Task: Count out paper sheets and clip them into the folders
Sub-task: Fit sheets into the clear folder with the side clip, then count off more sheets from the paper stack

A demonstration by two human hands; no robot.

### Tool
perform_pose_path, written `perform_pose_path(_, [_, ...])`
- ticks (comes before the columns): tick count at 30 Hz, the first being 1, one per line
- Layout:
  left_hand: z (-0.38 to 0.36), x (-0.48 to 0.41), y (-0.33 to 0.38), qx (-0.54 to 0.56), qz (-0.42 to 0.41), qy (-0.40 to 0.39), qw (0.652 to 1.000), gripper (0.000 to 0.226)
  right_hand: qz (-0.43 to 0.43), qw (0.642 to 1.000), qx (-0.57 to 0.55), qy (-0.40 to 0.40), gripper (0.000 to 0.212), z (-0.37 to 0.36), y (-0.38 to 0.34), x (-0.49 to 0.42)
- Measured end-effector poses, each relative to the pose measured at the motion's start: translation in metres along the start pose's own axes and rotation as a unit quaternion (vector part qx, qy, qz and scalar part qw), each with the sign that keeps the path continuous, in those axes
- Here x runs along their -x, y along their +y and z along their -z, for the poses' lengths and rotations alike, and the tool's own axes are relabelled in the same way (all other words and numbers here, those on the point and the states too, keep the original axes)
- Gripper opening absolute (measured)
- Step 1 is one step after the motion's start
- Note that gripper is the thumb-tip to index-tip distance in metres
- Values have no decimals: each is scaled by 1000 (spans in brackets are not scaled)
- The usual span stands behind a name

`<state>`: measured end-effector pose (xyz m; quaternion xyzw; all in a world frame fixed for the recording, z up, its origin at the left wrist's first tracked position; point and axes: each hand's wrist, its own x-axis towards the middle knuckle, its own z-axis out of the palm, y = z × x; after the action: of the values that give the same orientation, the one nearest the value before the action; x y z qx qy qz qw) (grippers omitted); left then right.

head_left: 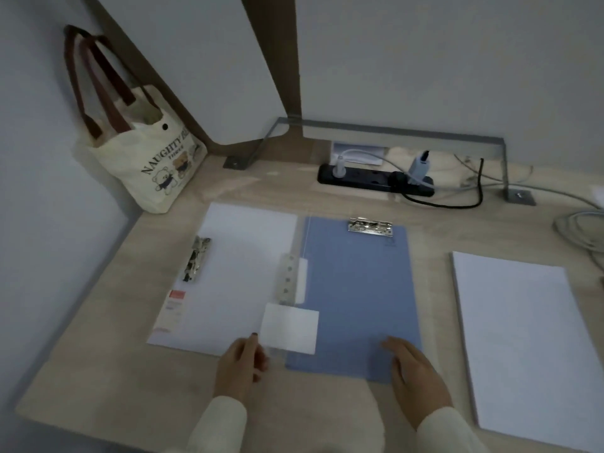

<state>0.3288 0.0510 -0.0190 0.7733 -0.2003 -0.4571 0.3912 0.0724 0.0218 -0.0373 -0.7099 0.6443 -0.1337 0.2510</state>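
Blue folder (356, 289): lies flat at the middle of the desk (98, 371), with a silver clip (370, 226) at its far edge.
White folder (235, 276): flat against the blue folder's left side, with a side clip (196, 259) on its left edge.
White card (289, 328): lies across the join of the two folders, near the front.
Right hand (415, 367): fingers straight, resting flat on the blue folder's near right corner.
Left hand (240, 364): touches the white folder's near edge just beside the card; I cannot tell whether it pinches anything.
Paper stack (519, 338): lies apart, to the right of the blue folder.
Tote bag (147, 158): stands in the far left corner.
Power strip (376, 181): lies along the back, with plugs in it.
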Motion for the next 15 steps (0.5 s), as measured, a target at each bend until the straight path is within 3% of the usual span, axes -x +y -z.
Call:
perform_pose_path(4, [-75,24,26,32,-34,-102,994,31,-128,992,-7,11,28,57,53,-7])
perform_pose_path(9, [-188,60,37,4,-39,-281,959,8,-200,979,-4,34,29,95,105,-14])
perform_pose_path(15, [-278,88,34,-81,30,-342,936,28,-239,971,-8,-8,38,101,129,-19])
